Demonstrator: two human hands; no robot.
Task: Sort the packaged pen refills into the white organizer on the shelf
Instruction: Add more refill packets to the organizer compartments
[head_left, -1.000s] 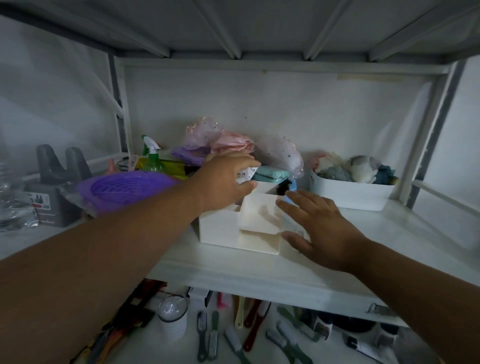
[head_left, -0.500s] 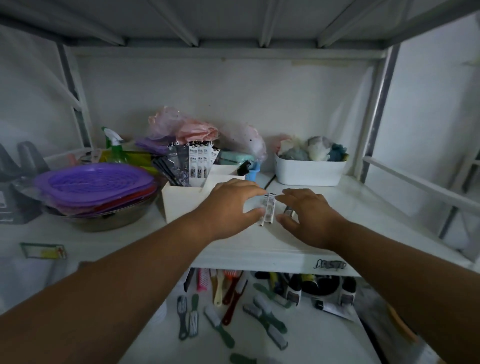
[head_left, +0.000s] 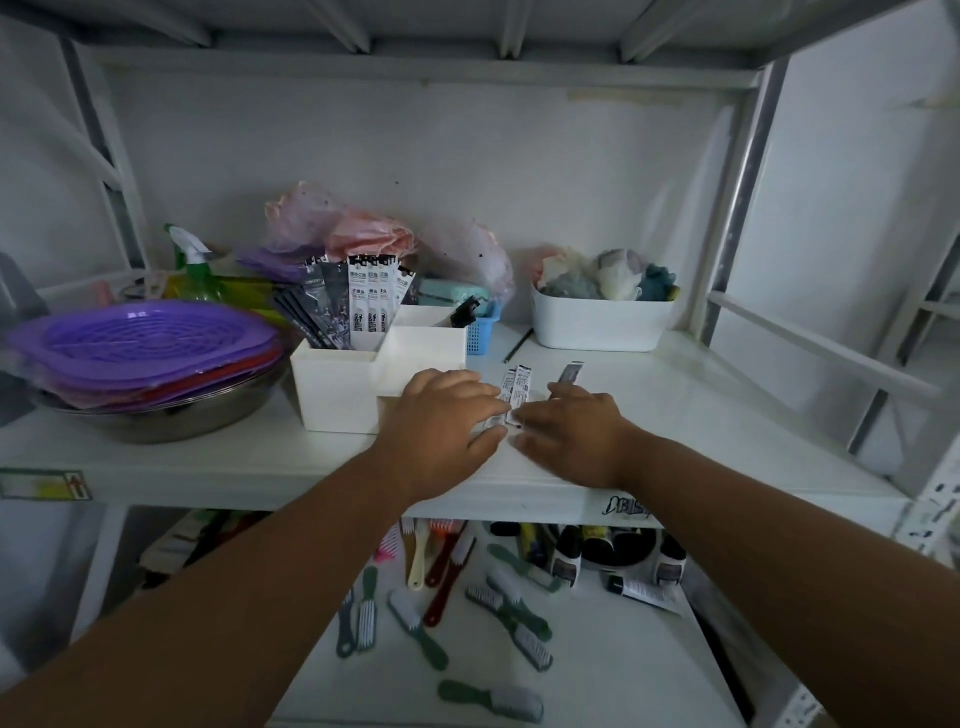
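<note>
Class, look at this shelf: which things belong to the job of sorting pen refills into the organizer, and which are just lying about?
Part of the job:
loose refill packets
dark packet
white organizer
refills already standing in it
left hand
right hand

Just lying about:
purple trays
metal bowl
spray bottle
white bin
brushes

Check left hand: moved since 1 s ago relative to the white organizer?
Yes. The left hand has come off the tall rear compartment of the white organizer and down to the shelf in front, onto the refill packets.
</note>
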